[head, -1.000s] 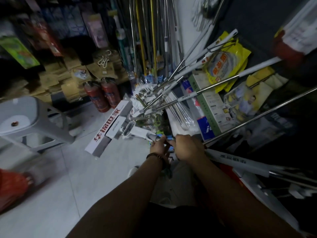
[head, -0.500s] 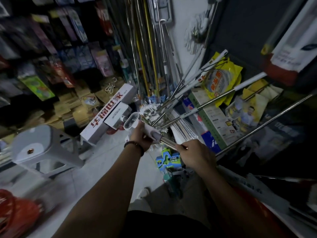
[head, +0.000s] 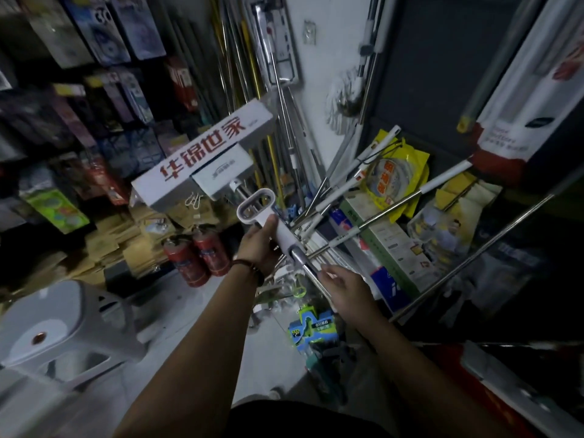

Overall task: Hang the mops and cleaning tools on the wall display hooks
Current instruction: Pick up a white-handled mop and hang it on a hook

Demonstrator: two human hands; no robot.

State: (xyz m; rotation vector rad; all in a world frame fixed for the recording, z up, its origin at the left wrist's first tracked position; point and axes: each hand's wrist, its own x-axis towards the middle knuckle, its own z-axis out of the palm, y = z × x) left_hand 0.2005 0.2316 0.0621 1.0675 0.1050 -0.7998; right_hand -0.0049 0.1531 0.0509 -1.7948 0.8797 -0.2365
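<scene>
At the far left, shelves [head: 94, 74] carry packaged goods, and a grey stool [head: 63, 336] stands near on the floor [head: 196, 327]. Two red cylinders [head: 197, 259] stand on the floor behind it.

In the middle, the mop [head: 252, 197] is held up in the air, over the floor. Its flat head in a white box with red characters [head: 202, 153] is at the far left end, and the shaft comes down toward the near right. So the long axis runs from far left to near right, with the head pointing up and away. The left hand [head: 260, 245] is closed around the white plastic handle with the oval loop. The right hand [head: 343, 290] grips the metal shaft lower, fingers curled around it.

To the right, many poles [head: 373, 216] lean in a loose pile over boxes and a yellow packet [head: 395, 175]. A string mop [head: 344, 96] hangs on the white wall [head: 316, 74] further up.

I judge the task is at an early stage: this mop is lifted but not yet hung, and the pile is still waiting.
</scene>
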